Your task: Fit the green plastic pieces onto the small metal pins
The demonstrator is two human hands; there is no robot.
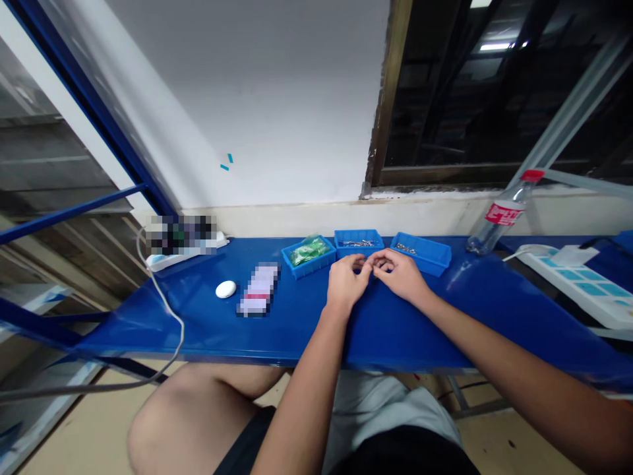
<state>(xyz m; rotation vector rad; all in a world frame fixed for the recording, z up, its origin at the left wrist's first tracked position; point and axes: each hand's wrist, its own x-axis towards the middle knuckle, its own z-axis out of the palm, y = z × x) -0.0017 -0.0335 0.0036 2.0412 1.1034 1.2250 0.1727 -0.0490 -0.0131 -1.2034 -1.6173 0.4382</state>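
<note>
On the blue workbench (208, 330), in the head view, the left hand (345, 282) and right hand (401, 276) meet fingertip to fingertip, pinched around something too small to make out. Just behind them stand three blue trays: one with green parts (308, 255), two with small metal pieces (359, 242) (421, 254). One water bottle (499, 218) leans at right; one white puck (226, 289) lies left.

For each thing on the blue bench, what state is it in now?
left hand: fingertips meet the right hand, pinching something too small to tell
right hand: same, fingers curled
left bin: open, holds green pieces
middle bin: open, small metal parts
right bin: open, few metal parts
bottle: capped, leaning
white puck: lying flat
</note>
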